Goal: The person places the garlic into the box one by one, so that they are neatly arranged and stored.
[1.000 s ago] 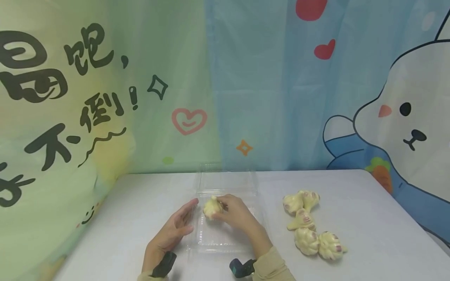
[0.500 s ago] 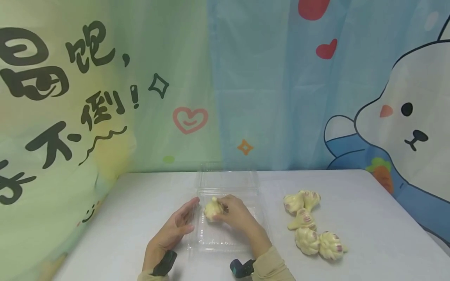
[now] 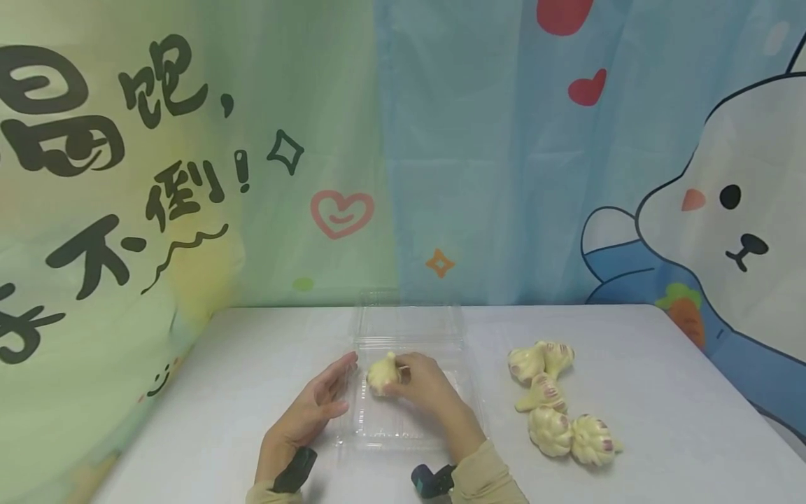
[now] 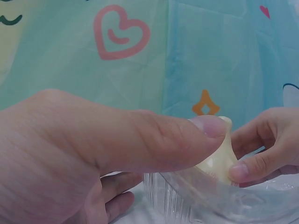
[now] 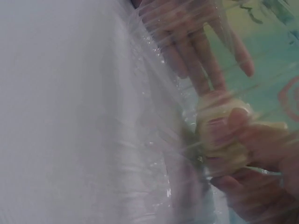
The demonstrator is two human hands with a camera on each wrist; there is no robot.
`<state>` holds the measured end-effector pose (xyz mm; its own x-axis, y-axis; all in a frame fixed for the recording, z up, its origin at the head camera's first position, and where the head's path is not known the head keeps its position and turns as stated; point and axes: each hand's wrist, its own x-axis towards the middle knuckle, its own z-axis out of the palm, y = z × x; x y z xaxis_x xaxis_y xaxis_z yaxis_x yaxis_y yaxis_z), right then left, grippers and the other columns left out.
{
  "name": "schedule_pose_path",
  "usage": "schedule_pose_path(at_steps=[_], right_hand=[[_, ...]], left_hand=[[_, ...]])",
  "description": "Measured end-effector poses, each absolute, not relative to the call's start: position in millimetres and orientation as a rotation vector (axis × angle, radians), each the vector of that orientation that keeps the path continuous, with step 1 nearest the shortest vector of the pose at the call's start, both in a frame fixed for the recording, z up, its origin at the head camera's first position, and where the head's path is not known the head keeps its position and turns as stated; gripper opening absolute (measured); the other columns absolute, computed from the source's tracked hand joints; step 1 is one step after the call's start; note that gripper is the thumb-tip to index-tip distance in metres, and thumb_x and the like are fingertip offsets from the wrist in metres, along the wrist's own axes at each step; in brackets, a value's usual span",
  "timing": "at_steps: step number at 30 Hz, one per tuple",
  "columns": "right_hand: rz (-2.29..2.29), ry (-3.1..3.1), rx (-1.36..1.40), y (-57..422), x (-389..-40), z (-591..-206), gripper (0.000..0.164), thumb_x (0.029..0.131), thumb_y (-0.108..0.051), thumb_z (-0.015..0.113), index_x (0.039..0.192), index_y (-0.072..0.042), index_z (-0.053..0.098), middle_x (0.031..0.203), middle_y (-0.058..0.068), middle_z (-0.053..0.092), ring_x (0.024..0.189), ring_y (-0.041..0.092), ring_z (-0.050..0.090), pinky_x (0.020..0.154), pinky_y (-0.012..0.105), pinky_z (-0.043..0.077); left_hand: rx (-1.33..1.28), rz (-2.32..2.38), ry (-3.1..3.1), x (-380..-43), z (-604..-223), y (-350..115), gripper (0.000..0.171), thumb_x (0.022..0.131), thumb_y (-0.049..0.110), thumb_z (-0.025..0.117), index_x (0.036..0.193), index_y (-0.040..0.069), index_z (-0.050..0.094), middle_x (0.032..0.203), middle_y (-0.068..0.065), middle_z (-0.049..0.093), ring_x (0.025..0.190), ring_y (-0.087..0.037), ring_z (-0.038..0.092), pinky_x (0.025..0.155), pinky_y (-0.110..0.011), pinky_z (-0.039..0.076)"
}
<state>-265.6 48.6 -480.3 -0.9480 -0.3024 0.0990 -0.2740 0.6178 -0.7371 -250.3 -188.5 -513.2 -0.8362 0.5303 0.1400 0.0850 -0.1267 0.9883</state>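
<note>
My right hand [image 3: 428, 383] pinches a pale cream garlic bulb [image 3: 380, 376] between thumb and fingers, its stem upright. The bulb is inside the left rear part of a clear plastic clamshell box [image 3: 403, 446]; whether it touches the bottom, I cannot tell. My left hand [image 3: 310, 413] stands at the box's left wall, fingers straight and thumb apart from them. From the left wrist, the left thumb [image 4: 159, 140] partly covers the garlic bulb [image 4: 220, 161]. In the right wrist view, the garlic bulb [image 5: 219, 128] shows blurred through the clear plastic.
Several more garlic bulbs [image 3: 549, 432] with purplish marks lie in a loose line to the right of the box. The box's clear lid [image 3: 408, 325] is folded back toward the printed curtain [image 3: 453, 175]. Everything stands on a white table [image 3: 680, 406].
The right hand and the garlic bulb have shifted only very slightly in the head view, which itself moved a little. The left hand has stayed at the box's side.
</note>
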Motion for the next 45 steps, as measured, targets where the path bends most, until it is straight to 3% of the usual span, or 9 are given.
schedule_pose_path(at_steps=[8,23,31,37,45], right_hand=[[-1.317,2.749,-0.446,47.5,-265.4,-479.9,0.059,0.074,-0.027,0.080,0.121,0.002,0.060,0.113,0.017,0.067,0.100,0.030,0.066,0.088,0.043,0.054],[-1.361,2.747,-0.500,42.1,-266.9,-482.2,0.049,0.075,-0.022,0.079,0.117,-0.001,0.064,0.112,0.013,0.069,0.094,0.025,0.068,0.084,0.036,0.056],[-1.362,2.758,-0.519,41.0,-266.7,-481.5,0.048,0.075,-0.021,0.079,0.116,-0.002,0.065,0.111,0.014,0.069,0.092,0.025,0.068,0.082,0.034,0.057],[-1.354,2.762,-0.562,41.1,-267.1,-482.0,0.047,0.076,-0.021,0.078,0.116,-0.001,0.065,0.106,0.014,0.067,0.091,0.025,0.068,0.078,0.029,0.058],[-1.350,2.757,-0.588,39.6,-267.7,-482.5,0.047,0.076,-0.019,0.078,0.117,0.000,0.065,0.103,0.014,0.066,0.088,0.023,0.068,0.076,0.025,0.057]], left_hand=[[0.674,2.030,1.850,-250.5,-513.3,-188.9,0.087,0.082,0.011,0.069,0.151,0.003,0.016,0.161,-0.014,0.004,0.148,-0.032,-0.002,0.108,-0.005,0.021],[0.664,2.028,1.868,-250.1,-513.1,-187.5,0.086,0.082,0.011,0.069,0.151,0.005,0.018,0.161,-0.013,0.008,0.148,-0.031,0.001,0.109,-0.006,0.021],[0.659,2.023,1.891,-251.0,-514.1,-187.9,0.085,0.082,0.012,0.069,0.152,0.008,0.019,0.161,-0.012,0.009,0.148,-0.030,0.003,0.117,-0.027,0.011],[0.680,2.041,1.875,-251.0,-514.5,-187.9,0.085,0.082,0.010,0.068,0.151,0.006,0.018,0.160,-0.014,0.008,0.148,-0.032,0.002,0.110,-0.008,0.021],[0.694,2.056,1.871,-251.6,-516.4,-188.2,0.084,0.082,0.007,0.067,0.151,0.005,0.019,0.160,-0.015,0.008,0.147,-0.032,0.001,0.108,-0.006,0.021]])
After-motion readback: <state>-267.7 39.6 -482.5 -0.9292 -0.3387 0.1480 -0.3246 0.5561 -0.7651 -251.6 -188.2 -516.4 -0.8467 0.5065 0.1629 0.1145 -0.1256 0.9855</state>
